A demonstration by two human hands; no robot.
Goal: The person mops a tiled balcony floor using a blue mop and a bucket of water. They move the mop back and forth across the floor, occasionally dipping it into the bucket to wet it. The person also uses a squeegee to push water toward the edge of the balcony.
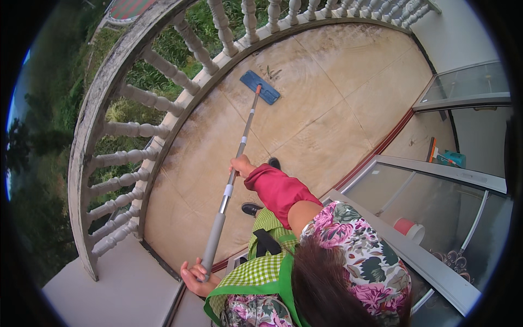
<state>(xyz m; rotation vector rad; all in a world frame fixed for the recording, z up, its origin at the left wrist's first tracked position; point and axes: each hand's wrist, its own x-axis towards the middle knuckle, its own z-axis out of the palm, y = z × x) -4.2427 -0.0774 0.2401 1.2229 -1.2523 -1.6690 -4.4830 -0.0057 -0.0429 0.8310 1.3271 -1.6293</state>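
A flat mop with a blue rectangular head (260, 87) rests on the wet tan tiled floor of a balcony. Its grey telescopic handle (247, 130) slants from the head back towards my body. My right hand (243, 165), below a red sleeve, grips the middle of this pole. At the thick grey grip (214, 239), my left hand (198, 277) curls round the top end, some fingers loosely bent. Just beside the mop head lies a small patch of dark debris (270, 73), with a bit of green in it.
A curved balustrade (130, 130) bounds the balcony's outer side. Glass-paned door leaves (425, 208) stand to the right, near a red sill (380, 141). Beyond them are a squeegee-like tool (432, 150), a teal container (452, 158) and a red-and-white bucket (408, 231). My black shoes (250, 208) are on the floor.
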